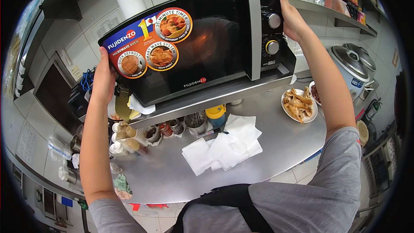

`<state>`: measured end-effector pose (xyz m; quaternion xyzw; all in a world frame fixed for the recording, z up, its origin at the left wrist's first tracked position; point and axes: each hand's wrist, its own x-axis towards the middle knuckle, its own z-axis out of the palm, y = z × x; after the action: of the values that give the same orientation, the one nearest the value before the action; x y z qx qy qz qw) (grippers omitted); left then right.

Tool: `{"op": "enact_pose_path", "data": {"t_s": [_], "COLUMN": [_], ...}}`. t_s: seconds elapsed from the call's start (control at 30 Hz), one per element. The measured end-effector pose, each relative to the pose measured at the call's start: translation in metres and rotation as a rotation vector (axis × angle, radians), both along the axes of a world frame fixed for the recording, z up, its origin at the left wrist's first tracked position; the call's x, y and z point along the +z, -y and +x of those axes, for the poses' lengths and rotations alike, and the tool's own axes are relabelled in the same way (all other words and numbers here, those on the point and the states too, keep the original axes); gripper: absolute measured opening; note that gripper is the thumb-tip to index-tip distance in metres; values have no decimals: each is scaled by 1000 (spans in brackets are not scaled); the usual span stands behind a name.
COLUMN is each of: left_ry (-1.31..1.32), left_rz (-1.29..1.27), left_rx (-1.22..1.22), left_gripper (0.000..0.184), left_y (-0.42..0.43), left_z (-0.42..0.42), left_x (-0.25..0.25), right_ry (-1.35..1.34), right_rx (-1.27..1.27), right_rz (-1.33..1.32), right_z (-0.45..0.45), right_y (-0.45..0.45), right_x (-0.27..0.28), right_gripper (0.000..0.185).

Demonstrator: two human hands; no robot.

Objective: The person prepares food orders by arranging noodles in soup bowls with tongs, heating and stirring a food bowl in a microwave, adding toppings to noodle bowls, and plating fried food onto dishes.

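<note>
Steel room: a long grey metal counter (276, 146) runs below you, and over it stands a narrow stainless steel shelf (211, 101).
Left hand: your left hand (103, 80) is against the left end of the oven, thumb up along the front edge; the other fingers are partly hidden.
Microwave oven: the black, box-shaped microwave oven (215, 30) is between your two hands, just above the shelf in your view. If its full weight is on the shelf, I cannot tell.
Long axis: it goes from your left palm to your right palm, sloping upward to the right in the picture, so it lies across your body.
Door handle: the silver vertical bar (254, 34) and the round silver knobs (274, 20) are at the right end, close to your right hand.
Right hand: your right hand (293, 19) presses the right end, higher in view than the left one.
Grip: both hands are clamped on the oven from opposite ends, well apart from each other; neither is nearer, as both touch it.
</note>
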<state>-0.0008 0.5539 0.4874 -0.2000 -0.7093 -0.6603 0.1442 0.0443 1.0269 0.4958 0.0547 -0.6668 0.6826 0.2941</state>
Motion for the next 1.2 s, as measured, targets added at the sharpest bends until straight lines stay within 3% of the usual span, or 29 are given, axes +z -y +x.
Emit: {"op": "enact_pose_path", "data": {"t_s": [0.17,0.3,0.37,0.4,0.43,0.53,0.57,0.6,0.63,0.7,0.8,0.87,0.93,1.2], "left_ry": [-8,17,-9,-20,-24,-581,-767,-880,-983,-1053,-1024,-1026,-1017,-947], "left_rz": [-44,-37,-24,14,14,-109,-148,-413,-685,-1132,-1222,-1273,-1352,-1525], "left_rx": [-33,-28,-50,-87,-93,282,409,418,419,359,384,403,424,524], "left_gripper": [73,72,71,67,67,41,34,30,27,25,28,29,35,43], "left_y": [0,1,4,8,5,4,6,15,24,5,-14,-12,-9,-11], "left_z": [6,7,3,-2,0,23,33,45,55,81,78,72,69,81], "left_x": [1,1,-2,-7,-16,-60,-77,-97,-114,-119,-124,-126,-126,-122], "right_ry": [-21,14,-107,-337,-426,-543,-515,-401,-267,90,282,277,140,178], "right_rx": [58,97,-156,-244,-323,-432,-446,-431,-421,-223,-212,-234,-319,-247], "right_rz": [29,-96,133,129,203,289,463,497,712,587,557,567,825,819], "right_z": [6,19,15,37,56,118,132,146,161,179,217,233,243,248], "right_y": [0,6,-9,8,8,28,24,29,35,40,42,39,34,28], "right_x": [-1,-3,-14,-26,-44,-130,-177,-228,-263,-351,-441,-473,-487,-490], "right_gripper": [87,85,79,65,58,32,29,27,26,22,16,13,10,10]}}
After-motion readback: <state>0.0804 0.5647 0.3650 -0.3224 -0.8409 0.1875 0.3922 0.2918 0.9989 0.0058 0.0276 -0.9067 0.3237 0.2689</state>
